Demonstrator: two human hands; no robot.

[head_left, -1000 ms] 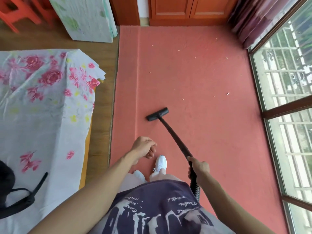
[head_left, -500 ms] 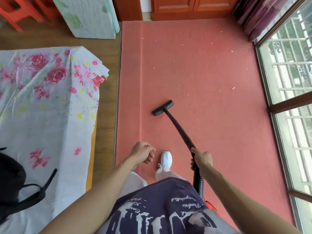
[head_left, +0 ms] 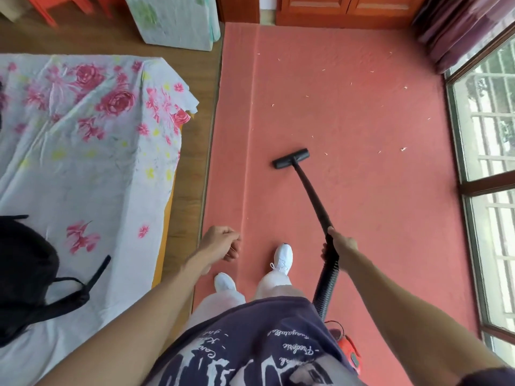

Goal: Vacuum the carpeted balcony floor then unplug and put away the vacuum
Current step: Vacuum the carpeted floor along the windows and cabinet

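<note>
My right hand (head_left: pixel 338 246) grips the black vacuum wand (head_left: pixel 312 196) near where it joins the ribbed hose (head_left: pixel 326 291). The wand slopes forward to the flat black floor nozzle (head_left: pixel 291 158), which sits on the salmon-pink carpet (head_left: pixel 362 112). Small pale scraps (head_left: pixel 403 149) lie scattered on the carpet ahead and to the right of the nozzle. My left hand (head_left: pixel 220 245) hangs free over the carpet's left edge, fingers loosely curled, holding nothing. A red part of the vacuum body (head_left: pixel 348 349) shows low behind my right hip.
A bed with a floral sheet (head_left: pixel 83 129) fills the left, with a black bag (head_left: pixel 30 271) on it. A strip of wood floor (head_left: pixel 195 168) runs between bed and carpet. Glass windows (head_left: pixel 490 162) line the right side. A wooden cabinet (head_left: pixel 342 9) and a curtain (head_left: pixel 457 26) stand at the far end.
The nozzle has slid forward and rightward along the carpet. My right hand followed with the wand, and I have stepped forward. My left hand stays loosely curled.
</note>
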